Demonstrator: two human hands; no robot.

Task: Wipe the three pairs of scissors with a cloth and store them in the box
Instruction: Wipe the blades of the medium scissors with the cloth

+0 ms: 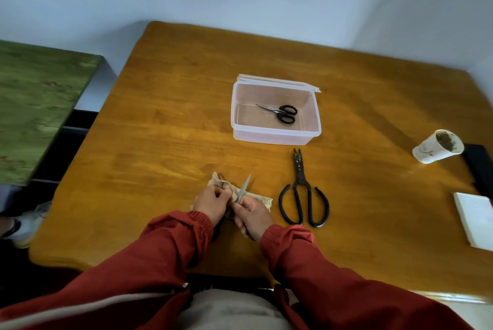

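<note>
1 pair, the small black scissors [281, 114], is already laid flat inside the clear box [274, 138], whose lid is folded back at the far side. A 2nd pair, the grey-bladed scissors [245, 186], is held near the front edge of the table [173, 116]. Its handle end is gripped by the right hand [253, 213], fingers curled round it, with the tip pointed up and away. The beige cloth [264, 200] is pinched by the left hand [212, 202], fingers closed on it, and is bunched against the lower blade. Whether the blades are parted cannot be told. The 3rd pair, the large black shears [302, 196], is left lying just right of the hands, tips toward the box.

Wiping of pair 2 is judged to be in hand. This pair is likely light and stiff, with smooth metal that slips easily through fabric. The handles are best kept as the hold, and the limp cloth is best drawn along the flat from pivot to tip, never across the edge. The shears are judged heavier and rougher, so they are best lifted by the looped handles or at the pivot. The thin plastic box may slide if they are dropped in.
</note>
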